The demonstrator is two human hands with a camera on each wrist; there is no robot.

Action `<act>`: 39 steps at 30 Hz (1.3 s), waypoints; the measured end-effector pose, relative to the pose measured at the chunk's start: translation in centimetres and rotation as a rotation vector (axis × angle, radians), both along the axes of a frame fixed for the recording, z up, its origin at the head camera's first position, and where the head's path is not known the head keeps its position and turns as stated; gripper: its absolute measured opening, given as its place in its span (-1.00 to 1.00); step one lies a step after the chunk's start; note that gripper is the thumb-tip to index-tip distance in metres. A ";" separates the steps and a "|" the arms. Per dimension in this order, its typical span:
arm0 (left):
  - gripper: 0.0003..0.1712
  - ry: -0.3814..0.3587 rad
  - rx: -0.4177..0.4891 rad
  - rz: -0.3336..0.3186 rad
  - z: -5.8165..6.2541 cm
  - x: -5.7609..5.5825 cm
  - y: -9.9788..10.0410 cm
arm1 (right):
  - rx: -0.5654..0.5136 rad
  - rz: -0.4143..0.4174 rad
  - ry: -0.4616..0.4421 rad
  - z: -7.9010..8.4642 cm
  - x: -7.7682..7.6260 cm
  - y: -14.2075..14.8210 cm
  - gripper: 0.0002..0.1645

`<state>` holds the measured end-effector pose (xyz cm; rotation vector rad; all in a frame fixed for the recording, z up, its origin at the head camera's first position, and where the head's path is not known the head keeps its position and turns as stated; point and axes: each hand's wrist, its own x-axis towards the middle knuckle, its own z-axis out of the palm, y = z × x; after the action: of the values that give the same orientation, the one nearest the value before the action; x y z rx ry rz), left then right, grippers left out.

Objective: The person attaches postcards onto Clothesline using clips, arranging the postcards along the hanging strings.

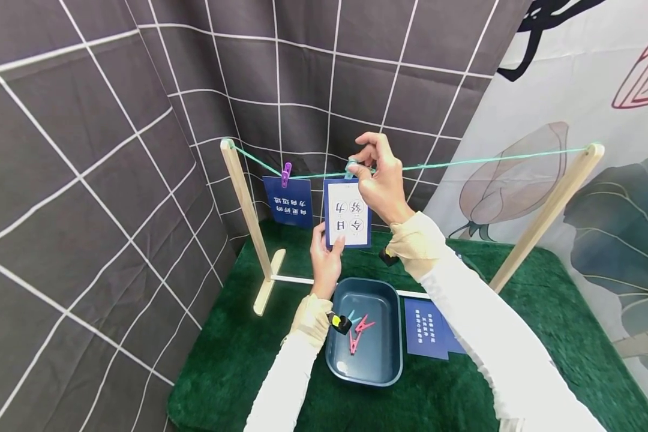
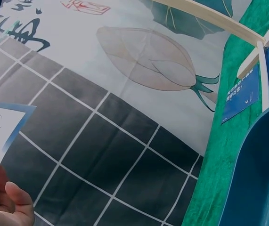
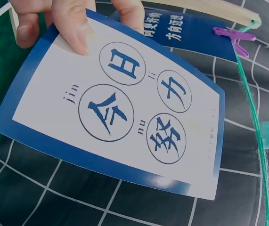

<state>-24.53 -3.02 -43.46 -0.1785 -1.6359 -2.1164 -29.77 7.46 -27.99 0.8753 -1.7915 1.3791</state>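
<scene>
Your left hand (image 1: 326, 261) pinches the lower edge of a white paper card with a blue border and circled characters (image 1: 347, 210), holding it up just below the green yarn line (image 1: 464, 162). Your right hand (image 1: 382, 180) pinches a small translucent teal plastic clip (image 1: 350, 169) at the line, by the card's top edge; in the right wrist view the two look apart, so likely not clipped yet.

Progress: one dark-blue printed card (image 1: 288, 207) hangs at the left from a purple plastic clip (image 1: 286, 175). Left over: blue cards with white print (image 1: 425, 330) on the table, plus pink plastic clips (image 1: 354, 343) and a teal one in the dark-blue rectangular plastic tray (image 1: 364, 371).

Surface: dark-green plush cloth (image 1: 237, 366), with pale wooden posts (image 1: 246, 210) carrying the line. Behind: a grey white-gridded curtain (image 1: 140, 180), and white plant-print fabric (image 1: 443, 222) at right.
</scene>
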 end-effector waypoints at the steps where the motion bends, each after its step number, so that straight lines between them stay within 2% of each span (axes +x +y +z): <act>1: -0.61 0.000 0.002 -0.005 0.2 0.2 0.0 | 0.002 0.004 -0.007 0.0 0.0 0.0 -0.56; 4: -0.61 -0.006 -0.011 -0.004 1.0 0.8 0.0 | 0.014 0.011 -0.034 0.1 0.1 -0.1 -0.56; 6: -0.62 -0.005 -0.021 -0.002 1.4 1.1 0.1 | 0.019 0.008 -0.049 0.5 0.7 -0.2 -0.57; 12: -0.63 0.003 -0.021 -0.007 1.5 1.1 0.1 | 0.044 -0.010 -0.068 1.4 2.6 -0.4 -0.62; 20: -0.63 0.075 0.014 -0.025 1.1 0.9 0.3 | 0.060 -0.023 -0.100 1.4 2.7 -0.1 -0.62; 27: -0.63 0.086 0.034 -0.024 1.1 1.1 0.2 | 0.061 -0.007 -0.146 1.1 2.6 0.0 -0.61; 34: -0.64 0.103 0.062 -0.037 0.3 0.7 0.1 | 0.074 -0.002 -0.146 0.9 2.6 0.1 -0.61; 39: -0.63 0.110 0.099 -0.067 -1.0 -0.2 -0.1 | 0.087 0.021 -0.152 0.8 2.6 0.2 -0.60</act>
<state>-24.76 -3.17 -44.45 -0.3160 -1.4784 -2.1903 -27.21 7.65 -27.18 0.8564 -1.9752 1.4232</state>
